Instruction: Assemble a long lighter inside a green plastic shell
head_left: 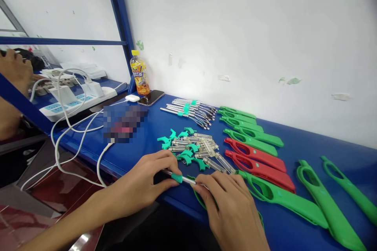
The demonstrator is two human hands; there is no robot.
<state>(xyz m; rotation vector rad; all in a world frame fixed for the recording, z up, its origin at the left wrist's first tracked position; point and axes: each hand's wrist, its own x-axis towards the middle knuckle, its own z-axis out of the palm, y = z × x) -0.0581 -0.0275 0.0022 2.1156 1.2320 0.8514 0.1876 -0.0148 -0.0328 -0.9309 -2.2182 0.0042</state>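
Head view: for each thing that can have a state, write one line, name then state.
Left hand: closed on metal rod
Right hand: pinching its other end
Metal rod: held, teal piece on it
Drink bottle: upright, capped
Phone: flat, screen dark
Power strip: plugs inserted
Wired rods: laid together
Clear tubes: heaped
Teal clips: loose
Red casings: lying down
Green casings: lying down

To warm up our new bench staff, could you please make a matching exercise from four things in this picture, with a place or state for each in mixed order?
1. Metal rod
2. Drink bottle
3. Red casings
4. White power strip

A. Upright, with a yellow cap on
B. At the left, with plugs in it
C. Held by the left hand and right hand
D. Between green casings on the blue table

Right pairs: 1-C; 2-A; 3-D; 4-B
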